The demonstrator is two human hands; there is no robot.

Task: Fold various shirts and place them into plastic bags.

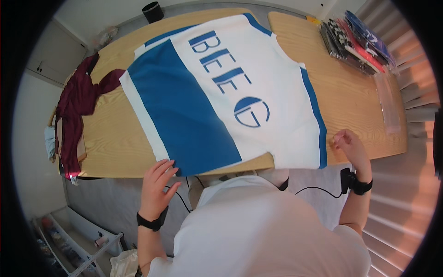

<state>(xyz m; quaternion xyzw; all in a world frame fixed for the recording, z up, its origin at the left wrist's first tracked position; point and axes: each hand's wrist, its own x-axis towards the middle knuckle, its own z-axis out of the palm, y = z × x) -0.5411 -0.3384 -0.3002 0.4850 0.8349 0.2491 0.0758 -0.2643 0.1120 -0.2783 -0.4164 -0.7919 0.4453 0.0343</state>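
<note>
A white and blue short-sleeved knit top (183,100) lies spread flat across the wooden table, its neckline to the right of its hem. Large blue lettering runs over its white upper part, and blue bands edge both sleeves. My left hand (160,187) rests its fingertips on the near corner of the hem, fingers apart and gripping nothing. Just right of the near sleeve's blue cuff (316,121), my right hand (350,149) hovers by the table edge. Its fingers are loosely bent, apart from the fabric, and nothing shows in them.
Maroon garments (78,104) lie bunched at the table's left end. Several bagged garments (356,45) are stacked at the far right, near a clear plastic bag (387,104). Beyond the wooden table (114,138) stands a black bin (153,12). A shelf rack (79,242) is lower left.
</note>
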